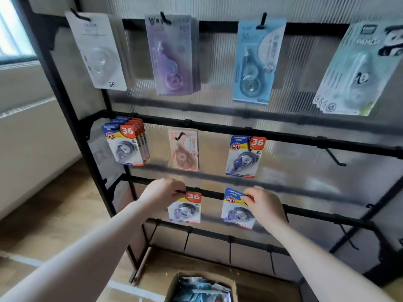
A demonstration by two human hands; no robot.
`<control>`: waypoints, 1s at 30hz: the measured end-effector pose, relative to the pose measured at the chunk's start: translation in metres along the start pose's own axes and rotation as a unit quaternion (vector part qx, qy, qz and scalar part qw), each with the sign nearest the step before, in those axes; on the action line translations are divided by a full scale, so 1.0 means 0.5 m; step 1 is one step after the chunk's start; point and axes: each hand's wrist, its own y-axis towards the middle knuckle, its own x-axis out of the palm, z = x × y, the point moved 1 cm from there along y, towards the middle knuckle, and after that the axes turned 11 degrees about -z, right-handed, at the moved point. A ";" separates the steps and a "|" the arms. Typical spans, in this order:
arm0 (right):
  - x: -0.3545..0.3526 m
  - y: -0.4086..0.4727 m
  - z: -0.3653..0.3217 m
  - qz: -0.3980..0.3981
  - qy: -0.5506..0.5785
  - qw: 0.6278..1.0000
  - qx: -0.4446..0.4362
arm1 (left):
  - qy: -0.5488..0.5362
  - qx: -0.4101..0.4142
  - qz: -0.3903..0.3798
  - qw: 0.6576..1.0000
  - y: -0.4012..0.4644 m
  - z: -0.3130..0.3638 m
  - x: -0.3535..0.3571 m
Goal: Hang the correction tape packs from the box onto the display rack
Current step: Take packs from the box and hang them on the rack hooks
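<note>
While both packs sit at the third bar: hanging is under way.
Left hand (pixel 162 194): fingers pinch a pack (pixel 185 208).
Right hand (pixel 265 204): fingers pinch another pack (pixel 236 209).
Next: seat each hole on its hook, then return to the box (pixel 174 284).

Left hand (pixel 162 194) is covering its pack's (pixel 185 209) top-left corner; right hand (pixel 265 205) is hiding its pack's (pixel 235 209) right edge; box (pixel 174 286) below is getting cropped.
</note>
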 end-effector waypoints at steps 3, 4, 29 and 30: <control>-0.053 0.008 -0.004 0.012 0.006 1.000 -0.014 | 0.001 -0.002 0.018 1.000 0.005 0.020 -0.052; -0.069 0.010 -0.007 0.015 0.007 1.000 -0.015 | -0.003 -0.004 0.024 1.000 0.007 0.025 -0.066; -0.193 0.083 -0.015 0.084 0.081 0.983 -0.144 | -0.005 0.034 0.076 0.997 0.057 0.091 -0.182; -0.194 0.083 -0.014 0.081 0.081 0.982 -0.150 | -0.006 0.035 0.077 0.996 0.058 0.090 -0.180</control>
